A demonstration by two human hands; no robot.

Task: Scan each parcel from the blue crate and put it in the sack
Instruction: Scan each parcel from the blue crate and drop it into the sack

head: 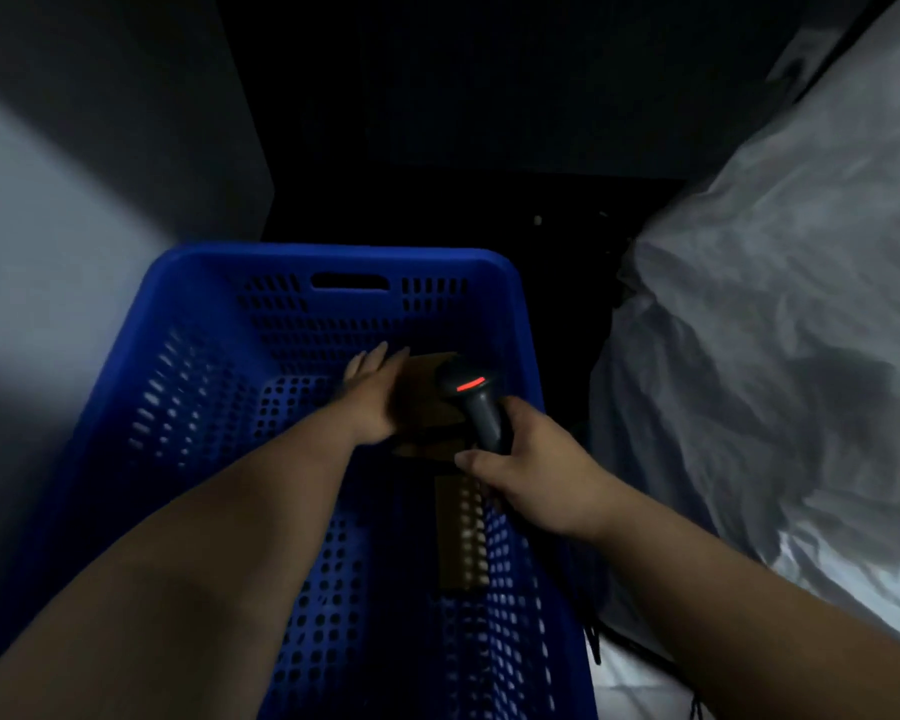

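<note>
The blue perforated crate (219,366) fills the lower middle of the head view. A brown cardboard parcel (427,402) lies deep inside it near the far right wall. My left hand (372,394) reaches down with straight fingers and rests on the parcel's left edge. My right hand (533,480) grips the handle of a dark barcode scanner (471,394) whose red light glows, its head hanging over the parcel. A second brown parcel (461,532) lies nearer me along the crate's right wall. The pale grey sack (780,324) bulges to the right of the crate.
A grey wall (89,163) stands to the left of the crate. Behind the crate the space is dark and nothing can be made out there. A dark cable (593,641) hangs between the crate and the sack.
</note>
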